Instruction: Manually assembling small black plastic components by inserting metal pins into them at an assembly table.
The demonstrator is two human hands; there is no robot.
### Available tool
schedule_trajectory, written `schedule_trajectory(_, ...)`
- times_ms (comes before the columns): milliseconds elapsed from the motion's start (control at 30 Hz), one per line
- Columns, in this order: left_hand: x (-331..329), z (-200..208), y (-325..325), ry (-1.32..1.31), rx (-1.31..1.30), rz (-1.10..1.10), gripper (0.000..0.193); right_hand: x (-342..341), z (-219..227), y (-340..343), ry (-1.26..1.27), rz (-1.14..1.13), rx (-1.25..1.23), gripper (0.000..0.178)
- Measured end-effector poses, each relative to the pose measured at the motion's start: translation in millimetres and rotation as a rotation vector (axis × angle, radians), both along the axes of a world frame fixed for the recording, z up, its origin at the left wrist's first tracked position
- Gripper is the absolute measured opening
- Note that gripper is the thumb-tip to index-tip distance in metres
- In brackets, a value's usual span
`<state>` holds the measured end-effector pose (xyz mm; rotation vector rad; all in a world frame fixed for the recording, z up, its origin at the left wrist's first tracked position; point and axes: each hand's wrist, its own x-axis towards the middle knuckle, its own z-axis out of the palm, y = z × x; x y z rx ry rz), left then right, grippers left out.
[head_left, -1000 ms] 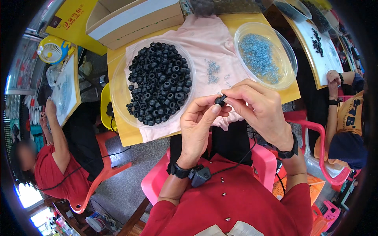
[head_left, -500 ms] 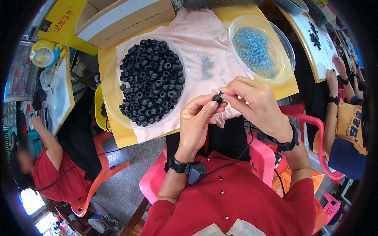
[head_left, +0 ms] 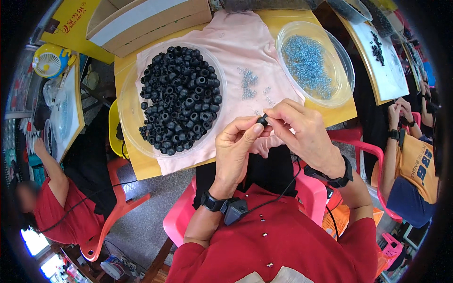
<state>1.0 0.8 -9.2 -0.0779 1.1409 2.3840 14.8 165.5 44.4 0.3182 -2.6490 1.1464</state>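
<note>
Yellow tabletop [head_left: 340, 109], rumpled pink cloth [head_left: 236, 40], open cardboard box [head_left: 158, 27]

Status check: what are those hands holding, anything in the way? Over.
Left hand pinching black, rounded piece. Right hand at its right side. Piece partly hidden by both hands; nothing else blocking it.

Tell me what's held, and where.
A small, rounded black piece: the left hand pinches its lower-left side, the right hand its upper-right end.
</note>
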Motion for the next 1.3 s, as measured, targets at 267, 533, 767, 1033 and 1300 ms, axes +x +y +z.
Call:
schedule_trajectory(267, -2.2, 1.7, 1.1, -0.039, -0.002, 0.015, 0.015, 3.8, -0.1, -8.7, -0.022, -0.014, -0.071, 0.023)
schedule_trajectory(533, -1.3, 7.1, 2.3, -0.099, 0.020, 0.029, 0.016, 1.7, -10.9, -15.1, 0.146, -0.031, 0.053, 0.024)
schedule_trajectory(767, -0.7, 9.2, 3.8, -0.095, 0.012, 0.058, 0.016, 2.7, -17.0, -21.7, 0.248, -0.038, 0.080, 0.024)
schedule_trajectory(1033, 3.4, 19.7, 2.4, 0.002, -0.013, 0.061, 0.018, 9.4, 7.6, -11.0, 0.201, 0.015, 0.182, 0.023)
schedule_trajectory(1300, 7.6, 29.6, -7.5, 0.081, 0.043, -0.006, 0.019, 17.9, 24.9, -16.1, 0.217, 0.003, 0.252, 0.031)
